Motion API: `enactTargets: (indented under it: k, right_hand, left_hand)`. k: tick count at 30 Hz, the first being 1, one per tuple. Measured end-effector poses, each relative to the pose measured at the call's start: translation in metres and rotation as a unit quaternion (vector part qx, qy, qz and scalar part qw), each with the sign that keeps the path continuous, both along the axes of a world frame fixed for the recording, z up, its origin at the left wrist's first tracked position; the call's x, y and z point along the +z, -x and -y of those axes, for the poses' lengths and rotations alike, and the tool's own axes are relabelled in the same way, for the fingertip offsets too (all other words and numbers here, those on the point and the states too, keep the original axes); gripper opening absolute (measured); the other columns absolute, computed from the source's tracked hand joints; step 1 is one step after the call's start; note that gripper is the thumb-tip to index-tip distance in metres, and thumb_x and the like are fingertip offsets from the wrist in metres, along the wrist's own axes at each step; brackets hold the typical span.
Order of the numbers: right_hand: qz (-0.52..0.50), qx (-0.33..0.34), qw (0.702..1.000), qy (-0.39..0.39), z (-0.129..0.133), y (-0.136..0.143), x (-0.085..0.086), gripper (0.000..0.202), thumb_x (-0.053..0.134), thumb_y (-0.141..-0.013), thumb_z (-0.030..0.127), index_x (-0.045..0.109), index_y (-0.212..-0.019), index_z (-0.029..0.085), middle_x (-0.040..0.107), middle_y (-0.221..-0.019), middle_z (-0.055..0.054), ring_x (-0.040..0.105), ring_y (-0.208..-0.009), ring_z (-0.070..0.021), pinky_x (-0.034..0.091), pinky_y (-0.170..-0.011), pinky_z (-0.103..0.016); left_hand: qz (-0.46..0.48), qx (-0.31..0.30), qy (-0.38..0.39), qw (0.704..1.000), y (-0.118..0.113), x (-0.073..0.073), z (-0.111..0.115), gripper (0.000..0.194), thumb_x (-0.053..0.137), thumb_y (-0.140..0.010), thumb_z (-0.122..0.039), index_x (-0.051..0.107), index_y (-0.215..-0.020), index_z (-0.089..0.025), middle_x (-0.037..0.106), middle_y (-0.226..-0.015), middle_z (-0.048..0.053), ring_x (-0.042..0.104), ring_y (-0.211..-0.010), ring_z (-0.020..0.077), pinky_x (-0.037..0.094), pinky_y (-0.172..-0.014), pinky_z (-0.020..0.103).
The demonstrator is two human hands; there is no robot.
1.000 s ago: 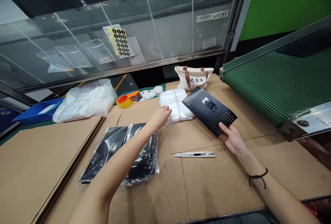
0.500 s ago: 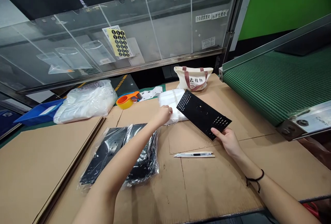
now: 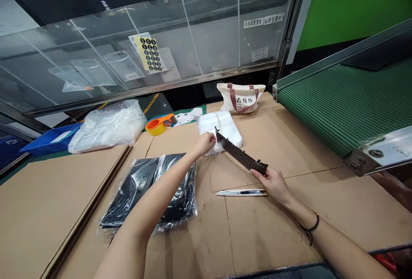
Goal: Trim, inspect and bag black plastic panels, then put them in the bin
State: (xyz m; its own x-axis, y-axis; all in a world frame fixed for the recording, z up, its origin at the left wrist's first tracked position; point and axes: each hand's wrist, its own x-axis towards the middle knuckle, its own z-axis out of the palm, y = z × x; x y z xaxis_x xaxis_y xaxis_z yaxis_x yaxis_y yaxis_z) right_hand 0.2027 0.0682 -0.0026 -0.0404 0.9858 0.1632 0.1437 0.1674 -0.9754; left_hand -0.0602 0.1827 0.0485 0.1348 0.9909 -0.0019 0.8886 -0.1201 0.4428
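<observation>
My right hand (image 3: 273, 183) grips one end of a black slotted plastic panel (image 3: 240, 153), thumb on top. The panel is tilted nearly edge-on, its clips and ribbed underside in view. At the panel's far end my left hand (image 3: 206, 143) is closed, fingers curled beside a banded stack of white plastic bags (image 3: 233, 131). Whatever those fingers hold, if anything, cannot be made out. Below my left forearm lie black panels in clear plastic wrap (image 3: 135, 184), partly covered by the arm. A utility knife (image 3: 241, 193) rests on the cardboard near my right hand.
A green conveyor belt (image 3: 341, 103) runs along the right. Behind are a cloth tote bag (image 3: 241, 98), an orange tape dispenser (image 3: 159, 125), a large clear bag bundle (image 3: 107, 126) and a blue tray (image 3: 51, 138). Stacked cardboard sheets (image 3: 58, 193) lie left.
My right hand has turned the black panel from face-on to nearly edge-on and shifted it slightly left, uncovering more of the white bag stack. My left hand has barely moved.
</observation>
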Motion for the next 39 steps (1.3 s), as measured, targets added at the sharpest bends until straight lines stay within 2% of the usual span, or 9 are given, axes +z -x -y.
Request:
enactTargets:
  k: [7, 11, 15, 19, 26, 31, 34, 36, 39]
  right_hand:
    - [-0.001, -0.008, 1.0, 0.001, -0.001, 0.0, 0.006, 0.035, 0.072, -0.069, 0.047, 0.06, -0.05, 0.02, 0.049, -0.044, 0.003, 0.039, -0.046, -0.0122, 0.031, -0.045, -0.024]
    - [-0.037, -0.022, 0.999, 0.015, -0.001, 0.003, 0.005, 0.028, 0.074, -0.067, 0.047, 0.068, -0.06, 0.02, 0.063, -0.056, 0.0, 0.054, -0.056, -0.0176, 0.043, -0.053, -0.026]
    - [-0.105, -0.055, 0.992, 0.029, -0.004, 0.001, 0.009, 0.032, 0.076, -0.065, 0.05, 0.073, -0.073, 0.019, 0.073, -0.079, -0.005, 0.066, -0.078, -0.0243, 0.052, -0.069, -0.031]
    - [-0.184, -0.078, 0.979, 0.046, -0.002, -0.013, 0.024, 0.041, 0.078, -0.059, 0.058, 0.071, -0.078, 0.022, 0.075, -0.085, -0.005, 0.068, -0.077, -0.0222, 0.055, -0.07, -0.032]
    - [-0.342, 0.052, 0.87, 0.351, 0.06, -0.026, 0.037, 0.034, 0.091, -0.042, 0.037, 0.067, -0.059, 0.019, 0.065, -0.052, -0.001, 0.055, -0.039, -0.0135, 0.045, -0.035, -0.022]
    - [-0.386, -0.061, 0.824, 0.41, 0.093, -0.01, 0.02, 0.033, 0.093, -0.039, 0.032, 0.07, -0.06, 0.022, 0.07, -0.06, 0.001, 0.06, -0.044, -0.0127, 0.049, -0.037, -0.02]
    - [-0.402, -0.132, 0.835, 0.351, 0.106, 0.003, 0.009, 0.039, 0.093, -0.039, 0.039, 0.074, -0.07, 0.026, 0.076, -0.08, 0.0, 0.068, -0.06, -0.0168, 0.056, -0.048, -0.023]
    - [-0.369, -0.121, 0.86, 0.33, 0.116, 0.012, 0.002, 0.039, 0.091, -0.043, 0.044, 0.075, -0.074, 0.026, 0.077, -0.085, -0.003, 0.07, -0.068, -0.0206, 0.058, -0.055, -0.027]
    - [-0.29, -0.075, 0.899, 0.321, 0.129, 0.024, -0.005, 0.038, 0.09, -0.046, 0.048, 0.075, -0.068, 0.021, 0.076, -0.08, -0.008, 0.07, -0.072, -0.0243, 0.059, -0.062, -0.031]
  left_hand:
    - [0.221, 0.104, -0.009, 0.97, 0.003, 0.013, -0.008, 0.023, 0.056, -0.093, -0.036, 0.06, -0.09, -0.013, 0.061, -0.082, 0.001, 0.06, -0.07, 0.0127, 0.052, -0.065, 0.029]
    - [0.296, 0.125, -0.023, 0.947, 0.005, 0.031, -0.006, 0.017, 0.051, -0.091, -0.025, 0.051, -0.076, -0.017, 0.049, -0.064, -0.004, 0.047, -0.053, 0.009, 0.046, -0.057, 0.025]
    - [0.296, 0.133, -0.034, 0.945, 0.007, 0.039, 0.016, 0.014, 0.059, -0.076, -0.017, 0.046, -0.073, -0.021, 0.042, -0.058, -0.007, 0.038, -0.05, 0.0092, 0.034, -0.05, 0.022]
    - [0.284, 0.126, -0.015, 0.95, 0.013, 0.045, 0.049, 0.016, 0.062, -0.072, -0.024, 0.047, -0.069, -0.019, 0.043, -0.054, -0.006, 0.035, -0.047, 0.0088, 0.025, -0.047, 0.022]
    - [0.299, 0.056, 0.032, 0.952, 0.007, 0.042, 0.099, 0.026, 0.056, -0.079, -0.044, 0.054, -0.072, -0.019, 0.034, -0.048, -0.008, 0.026, -0.04, 0.0071, 0.02, -0.042, 0.021]
    - [0.241, 0.009, -0.013, 0.97, -0.007, 0.034, 0.119, 0.029, 0.052, -0.087, -0.043, 0.063, -0.076, -0.019, 0.046, -0.049, -0.005, 0.04, -0.043, 0.0102, 0.032, -0.046, 0.023]
    - [0.174, 0.005, -0.09, 0.981, -0.011, 0.03, 0.126, 0.018, 0.053, -0.088, -0.03, 0.067, -0.083, -0.02, 0.067, -0.074, 0.002, 0.058, -0.066, 0.0158, 0.043, -0.064, 0.027]
    - [0.126, 0.008, -0.133, 0.983, -0.014, 0.027, 0.131, 0.018, 0.049, -0.09, -0.024, 0.067, -0.09, -0.021, 0.071, -0.09, 0.006, 0.063, -0.079, 0.0191, 0.044, -0.073, 0.03]
    - [0.062, 0.003, -0.165, 0.984, -0.016, 0.021, 0.137, 0.023, 0.044, -0.094, -0.025, 0.067, -0.095, -0.021, 0.072, -0.086, 0.007, 0.065, -0.076, 0.0202, 0.043, -0.068, 0.029]
